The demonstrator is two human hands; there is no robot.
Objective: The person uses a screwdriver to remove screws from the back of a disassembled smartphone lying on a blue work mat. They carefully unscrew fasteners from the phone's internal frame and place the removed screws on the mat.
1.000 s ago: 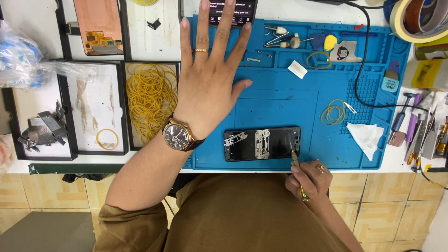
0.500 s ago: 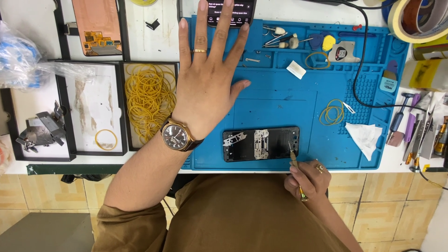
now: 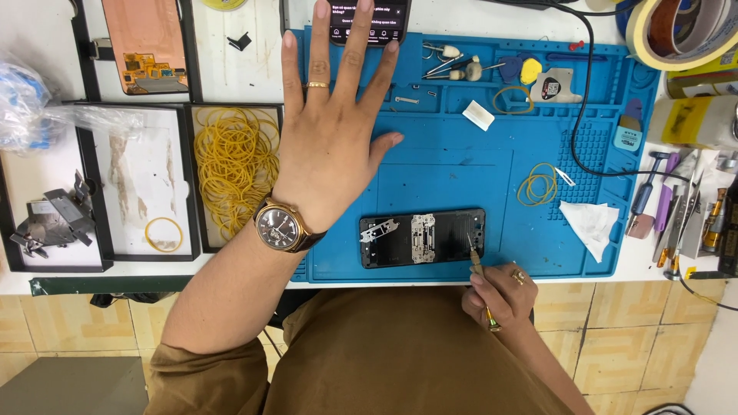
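My left hand (image 3: pixel 332 131) is stretched flat over the blue work mat (image 3: pixel 461 177), fingers spread, holding nothing; its fingertips reach a lit phone (image 3: pixel 369 21) at the mat's far edge. It wears a ring and a brown wristwatch (image 3: pixel 280 227). An opened phone (image 3: pixel 421 237) lies face down at the mat's near edge, its inner parts showing. My right hand (image 3: pixel 501 292) grips a thin gold-handled screwdriver (image 3: pixel 477 269), whose tip rests on the right part of that opened phone.
A tray of yellow rubber bands (image 3: pixel 234 165) sits left of the mat. Further left are a tray with a metal bracket (image 3: pixel 50 219), a plastic bag (image 3: pixel 31 115) and an orange-backed screen (image 3: pixel 150 42). Tape rolls (image 3: pixel 676 31), tools (image 3: pixel 676 215) and a tissue (image 3: pixel 588 223) lie right.
My left hand has edged slightly forward toward the lit phone. The right hand and the screwdriver stay in place.
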